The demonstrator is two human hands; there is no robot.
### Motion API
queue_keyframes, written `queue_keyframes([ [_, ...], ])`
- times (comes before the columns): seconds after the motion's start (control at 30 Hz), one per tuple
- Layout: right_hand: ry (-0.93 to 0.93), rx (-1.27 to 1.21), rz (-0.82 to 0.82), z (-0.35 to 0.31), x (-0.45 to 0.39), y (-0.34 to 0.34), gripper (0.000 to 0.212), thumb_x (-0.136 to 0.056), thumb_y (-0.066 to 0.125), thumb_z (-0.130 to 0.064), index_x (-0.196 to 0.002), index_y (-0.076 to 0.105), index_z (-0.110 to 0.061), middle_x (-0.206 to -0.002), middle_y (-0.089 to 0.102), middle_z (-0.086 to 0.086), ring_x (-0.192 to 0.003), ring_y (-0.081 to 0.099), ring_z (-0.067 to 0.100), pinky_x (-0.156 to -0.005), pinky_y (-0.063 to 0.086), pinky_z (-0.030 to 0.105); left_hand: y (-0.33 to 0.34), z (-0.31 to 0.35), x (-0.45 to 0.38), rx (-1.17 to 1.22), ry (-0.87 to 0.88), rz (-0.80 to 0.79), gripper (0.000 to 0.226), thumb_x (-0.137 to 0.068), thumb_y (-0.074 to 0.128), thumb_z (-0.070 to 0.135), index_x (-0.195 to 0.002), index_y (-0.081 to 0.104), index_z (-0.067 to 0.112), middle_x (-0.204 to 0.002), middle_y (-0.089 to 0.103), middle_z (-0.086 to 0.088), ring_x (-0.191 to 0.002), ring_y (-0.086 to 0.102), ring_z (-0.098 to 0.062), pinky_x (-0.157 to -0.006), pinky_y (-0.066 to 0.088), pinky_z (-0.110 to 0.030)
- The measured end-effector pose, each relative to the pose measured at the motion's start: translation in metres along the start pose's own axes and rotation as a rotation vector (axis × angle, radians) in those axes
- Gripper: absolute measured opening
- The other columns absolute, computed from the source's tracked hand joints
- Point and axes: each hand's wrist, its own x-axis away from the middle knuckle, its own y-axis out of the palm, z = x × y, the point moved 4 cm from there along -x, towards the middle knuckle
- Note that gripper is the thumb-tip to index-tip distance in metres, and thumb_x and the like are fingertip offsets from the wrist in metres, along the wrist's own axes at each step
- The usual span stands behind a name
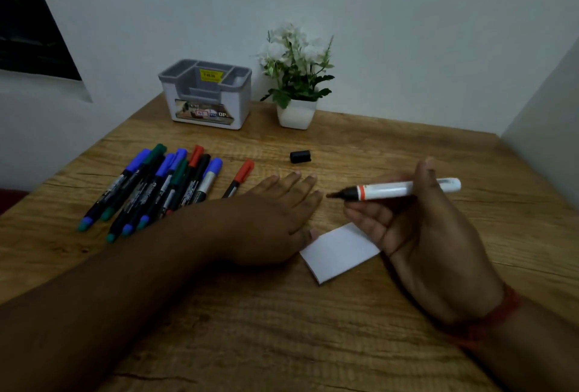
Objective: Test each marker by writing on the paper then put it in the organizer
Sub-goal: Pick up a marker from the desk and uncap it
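Left hand (269, 219) flat, fingers spread, thumb on paper (340, 252) | right hand (416, 235) raised, fingers gripping uncapped marker (398, 189)

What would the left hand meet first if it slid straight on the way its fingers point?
Probably the black cap, lying just past the left hand fingertips on the table. Beyond it stands the plant pot. Depth is hard to judge, so it might pass narrowly beside the cap.

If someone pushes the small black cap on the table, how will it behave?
The small black cylindrical cap lies on its side on the bare wooden table, so it would probably roll. It looks like light plastic, likely sliding easily and stiff under a pinch.
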Motion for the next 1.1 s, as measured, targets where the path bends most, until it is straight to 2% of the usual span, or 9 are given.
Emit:
queue_keyframes([
  [0.13,0.126,0.125,-0.073,0.002,-0.007,-0.005,0.055,-0.093,0.046,-0.051,-0.087,0.067,-0.001,-0.078,0.067,0.020,-0.062,0.067,0.023,-0.062,0.061,0.033,0.004,0.000,-0.002,-0.019,-0.005,-0.010,0.069,-0.099,0.009,0.059,-0.152,-0.020,0.026,-0.157,-0.033,0.004,-0.141,-0.034,-0.011,-0.119,-0.015,-0.039],
  [0.33,0.022,0.436,-0.292,0.006,0.002,0.005,0.021,-0.083,0.076,-0.015,-0.079,0.058,-0.004,-0.082,0.065,0.015,-0.074,0.064,0.024,-0.068,0.058,0.032,0.006,-0.001,-0.002,-0.015,0.002,-0.003,0.069,-0.098,0.008,0.059,-0.152,-0.020,0.026,-0.156,-0.034,0.003,-0.140,-0.035,-0.012,-0.119,-0.015,-0.041],
  [0.4,-0.001,0.406,-0.248,0.005,0.005,0.006,0.024,-0.089,0.067,-0.020,-0.075,0.057,-0.005,-0.074,0.060,0.013,-0.065,0.057,0.023,-0.061,0.053,0.032,0.007,-0.001,-0.002,-0.020,0.004,0.002,0.069,-0.098,0.008,0.060,-0.152,-0.020,0.027,-0.157,-0.034,0.004,-0.140,-0.035,-0.012,-0.119,-0.015,-0.040],
  [0.53,0.161,0.075,-0.205,0.006,0.004,0.009,0.062,-0.100,0.032,-0.049,-0.070,0.060,-0.001,-0.066,0.051,0.015,-0.057,0.047,0.022,-0.055,0.042,0.033,0.009,-0.002,-0.004,-0.050,0.004,0.018,0.069,-0.096,0.005,0.061,-0.152,-0.020,0.028,-0.157,-0.033,0.004,-0.141,-0.033,-0.013,-0.119,-0.015,-0.041],
  [0.67,0.154,0.168,-0.120,0.007,-0.001,0.005,0.063,-0.094,0.039,-0.057,-0.078,0.066,-0.002,-0.057,0.055,0.013,-0.040,0.047,0.015,-0.039,0.041,0.024,0.007,-0.002,-0.003,-0.056,-0.001,0.008,0.069,-0.095,0.003,0.062,-0.151,-0.020,0.030,-0.157,-0.033,0.006,-0.141,-0.033,-0.013,-0.119,-0.014,-0.044],
  [0.77,0.133,0.138,-0.186,0.008,-0.001,0.006,0.031,-0.088,0.061,-0.033,-0.079,0.066,-0.005,-0.073,0.066,0.015,-0.055,0.064,0.017,-0.053,0.057,0.028,0.007,-0.002,-0.001,-0.053,-0.016,0.007,0.068,-0.095,0.002,0.063,-0.151,-0.019,0.032,-0.157,-0.032,0.007,-0.141,-0.034,-0.014,-0.119,-0.013,-0.048],
  [0.87,0.047,0.259,-0.295,0.009,0.000,0.002,0.016,-0.078,0.075,-0.007,-0.077,0.059,-0.006,-0.074,0.057,0.013,-0.060,0.053,0.020,-0.056,0.051,0.026,0.007,-0.002,0.001,-0.053,-0.019,0.004,0.070,-0.091,-0.001,0.066,-0.151,-0.020,0.033,-0.157,-0.033,0.007,-0.141,-0.035,-0.015,-0.118,-0.012,-0.051],
  [0.97,-0.019,0.449,-0.320,0.009,0.004,0.002,0.009,-0.081,0.070,-0.005,-0.085,0.065,0.000,-0.075,0.063,0.018,-0.065,0.062,0.026,-0.063,0.054,0.030,0.005,-0.002,0.001,-0.055,-0.020,-0.001,0.070,-0.093,0.001,0.064,-0.151,-0.019,0.033,-0.156,-0.034,0.007,-0.141,-0.034,-0.016,-0.119,-0.012,-0.051],
  [1.1,-0.122,0.892,-0.356,0.006,0.013,0.010,0.012,-0.083,0.076,-0.015,-0.088,0.073,-0.026,-0.088,0.076,0.001,-0.084,0.072,0.014,-0.075,0.058,0.025,0.005,-0.002,0.000,-0.063,-0.015,-0.007,0.069,-0.094,0.002,0.063,-0.151,-0.020,0.032,-0.156,-0.034,0.007,-0.142,-0.033,-0.016,-0.118,-0.013,-0.050],
])
